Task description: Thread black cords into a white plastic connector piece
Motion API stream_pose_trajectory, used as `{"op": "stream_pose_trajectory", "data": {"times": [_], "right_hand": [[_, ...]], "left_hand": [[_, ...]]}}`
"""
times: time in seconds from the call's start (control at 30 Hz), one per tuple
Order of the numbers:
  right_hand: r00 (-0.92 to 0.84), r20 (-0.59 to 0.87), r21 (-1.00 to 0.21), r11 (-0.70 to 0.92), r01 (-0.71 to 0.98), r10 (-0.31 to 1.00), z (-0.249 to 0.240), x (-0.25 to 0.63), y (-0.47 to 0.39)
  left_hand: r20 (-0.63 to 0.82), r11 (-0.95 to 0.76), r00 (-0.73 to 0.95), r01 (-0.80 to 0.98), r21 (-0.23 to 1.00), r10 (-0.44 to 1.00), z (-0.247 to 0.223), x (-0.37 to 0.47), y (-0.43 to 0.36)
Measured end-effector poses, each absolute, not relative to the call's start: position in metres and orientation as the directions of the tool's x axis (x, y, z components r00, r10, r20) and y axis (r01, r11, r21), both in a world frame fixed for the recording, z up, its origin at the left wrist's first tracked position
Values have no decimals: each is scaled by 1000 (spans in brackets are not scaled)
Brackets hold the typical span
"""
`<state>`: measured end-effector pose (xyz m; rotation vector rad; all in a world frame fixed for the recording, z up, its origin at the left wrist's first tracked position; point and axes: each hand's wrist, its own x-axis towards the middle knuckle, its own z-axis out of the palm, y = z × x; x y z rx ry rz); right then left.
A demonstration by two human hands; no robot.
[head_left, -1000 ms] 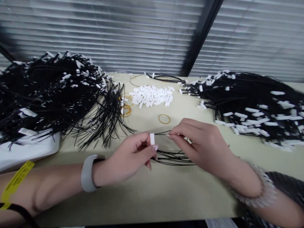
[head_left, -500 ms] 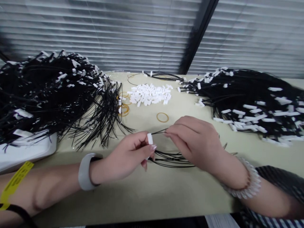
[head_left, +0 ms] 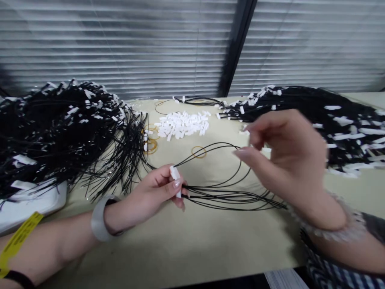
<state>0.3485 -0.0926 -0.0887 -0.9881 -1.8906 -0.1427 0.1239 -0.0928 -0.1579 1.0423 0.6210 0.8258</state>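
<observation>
Several black cables (head_left: 228, 197) with white end pieces (head_left: 175, 172) are pinched between the thumb and fingers of my left hand (head_left: 164, 186). Their loops stretch to the right above the table. My right hand (head_left: 285, 160) is raised beside the upper loop, its thumb and fingers apart with nothing between them; it is partly blurred. A yellow rubber band (head_left: 199, 152) lies on the table behind the upper loop. Beyond it is a pile of small white pieces (head_left: 183, 124).
A large heap of black cables (head_left: 60, 132) with white tags fills the left, by a white tray (head_left: 51, 204). Another cable heap (head_left: 303, 106) lies at the right. More rubber bands (head_left: 151, 146) are left of the white pile. Window blinds (head_left: 135, 48) stand behind the table (head_left: 186, 249).
My right hand has let go of the thin cable and moved right and up, opening. The upper cable loops have spread out. My left hand keeps its hold; the view has shifted slightly.
</observation>
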Motion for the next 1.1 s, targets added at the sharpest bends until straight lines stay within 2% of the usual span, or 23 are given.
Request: {"op": "stream_pose_trajectory", "data": {"times": [0.03, 0.1, 0.2, 0.27, 0.33, 0.5, 0.77, 0.93, 1.1], "right_hand": [[-196, 781, -361, 685, 632, 593, -84, 348, -98], [-334, 708, -373, 731, 572, 623, -80, 347, -106], [-620, 418, -227, 737, 636, 664, -84, 345, -106], [-667, 270, -140, 714, 686, 694, -90, 344, -101], [-675, 199, -117, 701, 703, 711, -96, 344, -95], [-676, 257, -181, 721, 668, 691, -102, 343, -90], [-691, 235, -495, 696, 520, 684, -103, 334, -94], [-640, 249, -532, 655, 536, 727, -105, 332, -92], [-658, 128, -610, 582, 538, 742, -106, 331, -94]], "left_hand": [[-57, 258, 549, -298, 919, 834, -158, 124, -93], [-53, 253, 538, -304, 918, 841, -158, 125, -92], [-58, 246, 520, -300, 922, 852, -158, 125, -92], [-63, 241, 505, -295, 925, 861, -157, 126, -92], [-67, 237, 487, -298, 925, 871, -157, 126, -93], [-73, 241, 464, -315, 918, 883, -157, 127, -93], [-45, 204, 467, -296, 933, 883, -158, 125, -93], [-61, 202, 448, -276, 940, 892, -158, 125, -95], [-4, 143, 462, -266, 953, 887, -161, 125, -95]]}}
